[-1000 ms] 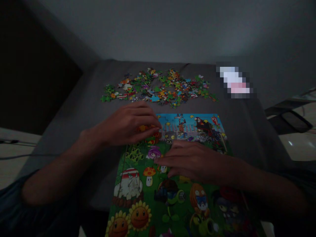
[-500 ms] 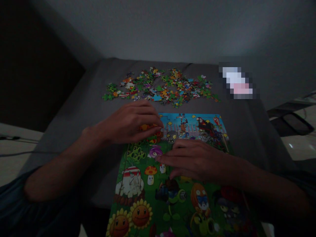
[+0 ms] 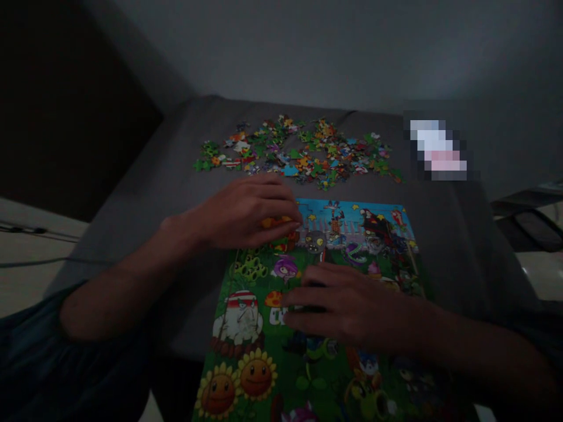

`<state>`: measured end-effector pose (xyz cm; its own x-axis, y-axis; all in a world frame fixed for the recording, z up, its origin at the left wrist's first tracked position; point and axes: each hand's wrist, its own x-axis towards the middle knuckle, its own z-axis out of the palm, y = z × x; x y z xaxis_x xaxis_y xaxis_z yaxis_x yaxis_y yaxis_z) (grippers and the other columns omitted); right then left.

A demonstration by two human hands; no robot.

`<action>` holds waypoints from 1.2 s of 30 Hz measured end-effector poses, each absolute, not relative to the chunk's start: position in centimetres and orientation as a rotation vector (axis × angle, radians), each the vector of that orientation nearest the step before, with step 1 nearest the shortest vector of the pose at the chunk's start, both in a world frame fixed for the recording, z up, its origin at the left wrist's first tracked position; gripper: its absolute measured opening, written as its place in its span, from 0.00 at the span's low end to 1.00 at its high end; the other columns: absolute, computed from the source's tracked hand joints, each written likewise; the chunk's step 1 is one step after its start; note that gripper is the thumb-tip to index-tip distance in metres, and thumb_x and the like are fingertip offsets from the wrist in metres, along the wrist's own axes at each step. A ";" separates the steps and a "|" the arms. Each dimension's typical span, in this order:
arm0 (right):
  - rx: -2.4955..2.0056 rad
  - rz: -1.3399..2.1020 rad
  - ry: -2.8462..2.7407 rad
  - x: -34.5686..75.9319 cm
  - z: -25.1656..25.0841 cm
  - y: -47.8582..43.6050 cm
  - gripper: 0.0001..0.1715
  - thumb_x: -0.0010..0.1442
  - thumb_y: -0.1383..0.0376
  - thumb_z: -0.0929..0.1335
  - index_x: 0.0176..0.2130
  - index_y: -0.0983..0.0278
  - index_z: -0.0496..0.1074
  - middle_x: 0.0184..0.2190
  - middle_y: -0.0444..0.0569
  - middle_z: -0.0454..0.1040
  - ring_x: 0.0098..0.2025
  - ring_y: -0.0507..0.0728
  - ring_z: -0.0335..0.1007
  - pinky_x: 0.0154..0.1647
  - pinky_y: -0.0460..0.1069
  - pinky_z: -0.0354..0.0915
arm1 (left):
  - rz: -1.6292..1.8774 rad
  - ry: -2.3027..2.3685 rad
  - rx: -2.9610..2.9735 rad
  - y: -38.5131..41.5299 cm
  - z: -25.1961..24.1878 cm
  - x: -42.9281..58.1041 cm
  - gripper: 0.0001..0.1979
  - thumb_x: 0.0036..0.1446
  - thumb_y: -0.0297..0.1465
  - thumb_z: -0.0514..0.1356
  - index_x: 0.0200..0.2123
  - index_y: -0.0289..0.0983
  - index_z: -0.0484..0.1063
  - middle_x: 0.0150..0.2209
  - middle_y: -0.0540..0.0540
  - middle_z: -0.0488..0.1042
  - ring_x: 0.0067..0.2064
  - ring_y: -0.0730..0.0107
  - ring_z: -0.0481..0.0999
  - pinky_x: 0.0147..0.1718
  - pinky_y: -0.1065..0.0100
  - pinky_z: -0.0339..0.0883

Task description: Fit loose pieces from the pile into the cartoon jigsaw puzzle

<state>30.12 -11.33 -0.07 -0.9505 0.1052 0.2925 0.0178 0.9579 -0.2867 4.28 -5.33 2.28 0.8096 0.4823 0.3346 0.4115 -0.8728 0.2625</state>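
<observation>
A colourful cartoon jigsaw puzzle board (image 3: 250,278) lies in front of me, showing sunflowers, mushrooms and zombies under a blue strip of sky. Over its upper left corner rests my left hand (image 3: 259,211), fingers stretched out and slightly bent, the thumb lower and apart from them. Nothing shows in that hand. Across the middle of the board reaches my right hand (image 3: 338,299), its fingers pointing left beside the orange-capped mushroom and spread apart. I see nothing held in it. The hands hide parts of the picture beneath them.
Beyond the board, many loose jigsaw pieces (image 3: 299,152) lie scattered on the grey cloth surface (image 3: 145,205). A pale wall (image 3: 299,53) stands behind it. To the far right is a pixelated bright object (image 3: 440,149). Cables (image 3: 39,231) run along the left side.
My right hand has moved down toward me, uncovering a purple plant and more of the board's middle. My left hand stays over the upper left corner. The whole view has shifted slightly.
</observation>
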 end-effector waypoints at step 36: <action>-0.365 0.308 -2.435 31.9 1.0 -8.4 0.11 0.76 0.67 0.67 0.46 0.66 0.80 0.38 0.50 0.82 0.40 0.54 0.75 0.41 0.50 0.71 | 0.683 1.738 2.567 0.4 0.1 -4.1 0.24 0.73 0.49 0.53 0.55 0.40 0.79 0.51 0.42 0.79 0.53 0.52 0.77 0.56 0.49 0.69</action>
<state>31.86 -8.45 1.02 -0.7508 0.3348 0.5695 0.1826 0.9337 -0.3081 -4.11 0.39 0.08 0.3079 0.8783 0.3657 0.8924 -0.3999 0.2091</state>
